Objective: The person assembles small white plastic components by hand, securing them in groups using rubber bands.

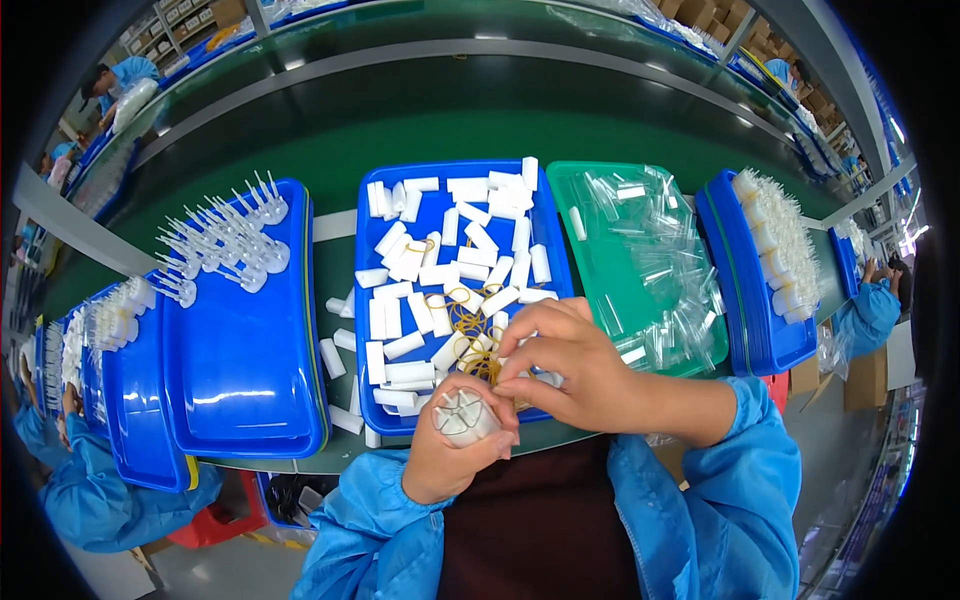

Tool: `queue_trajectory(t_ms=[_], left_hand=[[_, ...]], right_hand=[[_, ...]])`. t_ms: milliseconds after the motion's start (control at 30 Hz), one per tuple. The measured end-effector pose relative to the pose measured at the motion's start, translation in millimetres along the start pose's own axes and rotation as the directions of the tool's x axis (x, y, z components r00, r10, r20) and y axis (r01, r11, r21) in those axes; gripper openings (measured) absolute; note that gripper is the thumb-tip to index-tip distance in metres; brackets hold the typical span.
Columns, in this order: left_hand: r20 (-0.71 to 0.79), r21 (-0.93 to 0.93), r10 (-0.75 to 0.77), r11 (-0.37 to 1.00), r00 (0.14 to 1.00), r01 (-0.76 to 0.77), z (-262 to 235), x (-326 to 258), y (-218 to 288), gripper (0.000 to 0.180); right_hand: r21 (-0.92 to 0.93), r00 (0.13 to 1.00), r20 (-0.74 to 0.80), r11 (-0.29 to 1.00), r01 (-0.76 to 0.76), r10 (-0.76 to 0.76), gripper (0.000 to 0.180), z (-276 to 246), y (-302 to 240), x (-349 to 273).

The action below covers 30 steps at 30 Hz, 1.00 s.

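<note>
My left hand (440,455) is wrapped round a round bundle of white wedge-shaped pieces (463,415), their ends facing up in a ring. Beside it, the fingers of my right hand (572,365) are pinched together by the left fingertips; what they grip, if anything, is hidden. Both hands are over the near edge of a blue tray (563,240). Loose white wedge-shaped blocks (480,237) are scattered in this tray. A tangle of yellowish rubber bands (470,325) lies among them, just beyond my hands.
A green tray (600,270) at right holds clear plastic pieces (660,260). Further right, stacked blue trays (735,270) carry white bundles (775,245). On the left, a blue tray (240,370) has white stemmed parts (225,240). Several blocks (332,358) lie between trays. People work nearby.
</note>
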<state>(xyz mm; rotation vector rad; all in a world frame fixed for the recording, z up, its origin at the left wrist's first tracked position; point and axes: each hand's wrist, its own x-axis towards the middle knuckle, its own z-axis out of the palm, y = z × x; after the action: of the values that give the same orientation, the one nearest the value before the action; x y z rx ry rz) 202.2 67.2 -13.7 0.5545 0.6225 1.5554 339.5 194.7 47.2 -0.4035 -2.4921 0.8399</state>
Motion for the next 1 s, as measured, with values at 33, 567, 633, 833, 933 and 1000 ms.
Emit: queue_trajectory(t_ms=[33, 567, 633, 833, 933, 1000], left_hand=[[0.038, -0.055, -0.052, 0.997, 0.998, 0.054, 0.1, 0.2, -2.7, 0.035], [0.261, 0.596, -0.037, 0.792, 0.965, -0.131, 15.5, 6.5, 1.1, 0.086], [0.214, 0.817, 0.023, 0.543, 0.977, -0.192, 16.0, 12.5, -6.5, 0.100], [0.039, 0.579, -0.079, 0.814, 0.996, 0.042, 19.7, 19.5, 6.6, 0.110], [-0.004, 0.361, -0.012, 0.932, 1.000, 0.012, 18.2, 12.8, 8.2, 0.113], [-0.012, 0.248, 0.153, 0.958, 0.988, -0.145, 23.4, 11.0, 3.7, 0.115]], right_hand=[[0.008, 1.000, 0.003, 1.000, -0.009, 0.009, 0.010, 0.1, 1.0, -7.3], [0.982, 0.967, 0.179, 0.018, -0.186, 0.183, 0.093, -38.3, 9.1, -60.7], [0.884, 0.945, 0.323, 0.370, -0.285, -0.045, 0.088, -28.0, -2.4, -50.8], [0.719, 0.844, 0.304, 0.688, 0.100, -0.441, 0.025, 6.8, -29.1, -54.2], [0.979, 0.938, 0.050, 0.202, 0.022, -0.342, 0.017, -4.0, -6.8, -60.4], [0.988, 0.995, -0.062, -0.144, 0.050, -0.074, 0.031, 9.5, -7.7, -75.9]])
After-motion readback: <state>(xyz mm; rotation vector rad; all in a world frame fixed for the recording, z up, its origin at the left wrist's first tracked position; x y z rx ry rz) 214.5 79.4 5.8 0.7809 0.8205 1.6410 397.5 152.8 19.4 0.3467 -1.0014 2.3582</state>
